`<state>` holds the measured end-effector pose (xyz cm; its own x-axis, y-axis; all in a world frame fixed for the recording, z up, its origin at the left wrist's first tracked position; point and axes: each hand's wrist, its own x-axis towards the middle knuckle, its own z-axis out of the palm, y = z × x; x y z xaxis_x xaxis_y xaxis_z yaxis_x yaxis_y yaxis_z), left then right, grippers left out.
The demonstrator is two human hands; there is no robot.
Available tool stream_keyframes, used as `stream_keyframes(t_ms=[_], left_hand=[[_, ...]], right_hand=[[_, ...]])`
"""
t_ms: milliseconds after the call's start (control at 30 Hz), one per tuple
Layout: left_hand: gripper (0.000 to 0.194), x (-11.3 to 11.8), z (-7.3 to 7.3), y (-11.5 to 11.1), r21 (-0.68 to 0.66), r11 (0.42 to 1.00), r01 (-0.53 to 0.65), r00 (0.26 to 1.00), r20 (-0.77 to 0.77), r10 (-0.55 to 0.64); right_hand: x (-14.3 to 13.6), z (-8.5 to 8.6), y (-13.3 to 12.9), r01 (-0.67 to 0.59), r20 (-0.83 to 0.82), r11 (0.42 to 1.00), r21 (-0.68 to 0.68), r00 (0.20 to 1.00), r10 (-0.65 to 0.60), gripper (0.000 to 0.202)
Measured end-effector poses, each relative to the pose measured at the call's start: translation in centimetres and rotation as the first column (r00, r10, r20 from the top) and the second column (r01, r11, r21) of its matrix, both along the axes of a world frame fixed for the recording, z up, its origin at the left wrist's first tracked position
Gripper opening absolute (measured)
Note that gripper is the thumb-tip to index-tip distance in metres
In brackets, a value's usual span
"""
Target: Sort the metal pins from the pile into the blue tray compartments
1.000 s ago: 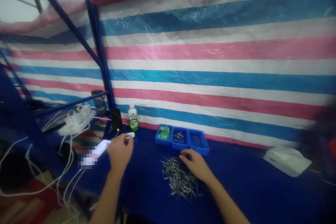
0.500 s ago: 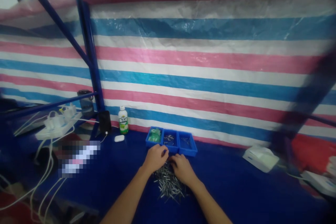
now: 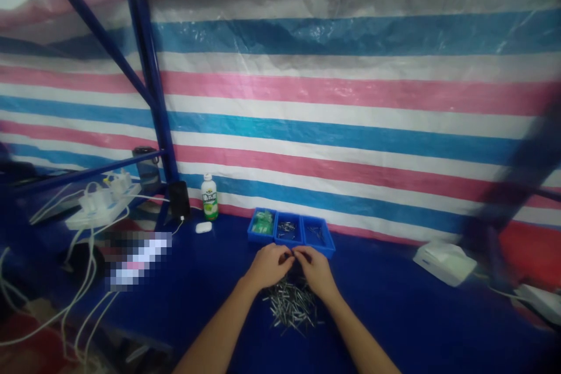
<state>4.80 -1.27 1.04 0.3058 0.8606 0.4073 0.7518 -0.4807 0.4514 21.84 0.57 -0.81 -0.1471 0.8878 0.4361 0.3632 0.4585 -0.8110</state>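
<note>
My left hand (image 3: 272, 264) and my right hand (image 3: 314, 270) meet fingertip to fingertip above the far end of a heap of thin metal pins (image 3: 293, 306), which look like rivets. Both hands are closed in a pinch; whatever lies between the fingers is too small to make out. Just beyond my hands stand three joined blue trays. Green-and-white packets fill the left tray (image 3: 250, 230), a number of small metal pieces lie in the middle tray (image 3: 290, 241), and a few thin pins are in the right tray (image 3: 329, 243).
A white-and-green bottle (image 3: 210, 197), a white case (image 3: 204, 227) and a black phone-like device (image 3: 179, 200) stand at the back left. Farther left, a power strip (image 3: 103, 210) trails white cables. A tissue pack (image 3: 444, 263) lies at the right. Striped sheeting (image 3: 350, 123) hangs behind the table.
My hands have come closer together, the fingertips now touching above the heap. Earlier they were apart, with the right fingers at the pins. The whole view has shifted slightly.
</note>
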Motion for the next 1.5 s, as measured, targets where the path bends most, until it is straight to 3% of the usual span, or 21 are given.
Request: stream_keyframes(t_ms=[200, 267, 333, 433, 533, 667, 700, 767, 800, 833, 900, 967, 1000, 1067, 1167, 1233, 1300, 1333, 1367, 1433, 1500], left_hand=[[0.024, 0.5, -0.1, -0.1, 0.032, 0.999, 0.024, 0.998, 0.056, -0.025], [0.024, 0.5, -0.3, 0.2, 0.049, 0.999, 0.015, 0.995, 0.095, -0.019], [0.023, 0.4, -0.6, 0.6, 0.053, 0.999, 0.005, 0.992, 0.127, -0.012], [0.022, 0.2, -0.9, 1.0, 0.034, 0.999, -0.006, 0.987, 0.162, 0.001], [0.023, 0.3, -1.0, 0.9, 0.014, 1.000, 0.008, 0.983, 0.186, -0.011], [0.024, 0.9, -0.5, 0.5, -0.002, 0.999, 0.038, 0.979, 0.198, -0.036], [0.022, 0.7, -0.2, 0.4, 0.030, 1.000, 0.009, 0.981, 0.193, -0.014], [0.018, -0.7, 0.9, 0.3, 0.176, 0.966, -0.188, 0.965, 0.218, 0.148], [0.015, -2.1, 1.6, 0.3, 0.273, 0.889, -0.366, 0.916, 0.276, 0.292], [0.016, -3.9, 2.2, 0.1, 0.334, 0.734, -0.592, 0.795, 0.390, 0.464], [0.017, -8.5, 3.4, -0.6, 0.304, 0.327, -0.895, 0.446, 0.586, 0.677], [0.018, -13.6, 3.9, -1.6, 0.146, -0.007, -0.989, 0.099, 0.706, 0.701], [0.019, -15.9, 3.8, -2.3, 0.065, -0.111, -0.992, -0.028, 0.737, 0.675], [0.019, -19.8, 3.4, -3.6, -0.022, -0.219, -0.976, -0.159, 0.756, 0.635], [0.015, -22.7, 2.3, -5.3, -0.062, -0.239, -0.969, -0.206, 0.736, 0.645], [0.013, -23.0, 2.0, -5.8, -0.108, -0.245, -0.964, -0.246, 0.717, 0.653], [0.012, -22.1, 2.3, -5.6, -0.103, -0.205, -0.973, -0.216, 0.710, 0.671], [0.013, -21.2, 2.8, -5.2, -0.057, -0.151, -0.987, -0.146, 0.711, 0.688], [0.015, -19.9, 3.4, -4.6, 0.023, -0.050, -0.998, -0.020, 0.703, 0.711], [0.017, -16.5, 5.0, -3.2, 0.240, 0.223, -0.945, 0.326, 0.633, 0.702], [0.019, -12.3, 6.3, -1.6, 0.433, 0.517, -0.738, 0.674, 0.487, 0.555]], right_hand=[[0.6, 0.0, 0.3, -0.024, -0.145, 0.992, -0.126, 0.989, 0.005, 0.027], [0.6, 0.2, 0.2, -0.006, -0.122, 0.998, -0.058, 0.993, -0.001, 0.026], [0.5, 0.3, -0.1, 0.002, -0.030, 0.995, 0.096, 1.000, 0.001, 0.023], [0.2, 0.7, -0.7, -0.091, 0.172, 0.953, 0.289, 0.984, 0.042, 0.025], [0.1, 0.8, -1.2, -0.170, 0.299, 0.928, 0.331, 0.952, 0.068, 0.032], [0.1, 0.6, -1.3, -0.185, 0.355, 0.926, 0.330, 0.933, 0.060, 0.031], [0.1, 0.4, -1.2, -0.178, 0.348, 0.928, 0.328, 0.936, 0.056, 0.031], [0.1, 0.2, -1.0, -0.145, 0.309, 0.936, 0.321, 0.950, 0.041, 0.032], [0.1, 0.1, -0.8, -0.119, 0.285, 0.942, 0.313, 0.958, 0.027, 0.032], [0.1, 0.1, -0.7, -0.089, 0.260, 0.949, 0.304, 0.966, 0.007, 0.032], [0.3, 0.1, -0.5, -0.029, 0.217, 0.960, 0.278, 0.976, -0.034, 0.033], [0.5, 0.3, -0.5, 0.006, 0.189, 0.967, 0.254, 0.980, -0.056, 0.032], [0.6, 0.5, -0.6, 0.012, 0.182, 0.970, 0.244, 0.982, -0.057, 0.031], [0.7, 0.7, -0.7, 0.010, 0.176, 0.973, 0.229, 0.983, -0.052, 0.030], [0.7, 0.8, -0.8, 0.013, 0.170, 0.976, 0.219, 0.984, -0.051, 0.028], [0.6, 0.6, -0.8, 0.009, 0.164, 0.976, 0.218, 0.985, -0.046, 0.028], [0.6, 0.3, -0.6, 0.003, 0.148, 0.978, 0.208, 0.988, -0.034, 0.029], [0.5, 0.2, -0.5, 0.003, 0.126, 0.981, 0.193, 0.992, -0.028, 0.029], [0.5, 0.0, -0.3, 0.006, 0.091, 0.986, 0.166, 0.996, -0.022, 0.030], [0.5, -0.1, -0.1, 0.020, -0.015, 0.997, 0.079, 1.000, -0.018, 0.032], [0.5, -0.1, 0.1, 0.029, -0.147, 0.999, -0.026, 0.989, -0.033, 0.034]])
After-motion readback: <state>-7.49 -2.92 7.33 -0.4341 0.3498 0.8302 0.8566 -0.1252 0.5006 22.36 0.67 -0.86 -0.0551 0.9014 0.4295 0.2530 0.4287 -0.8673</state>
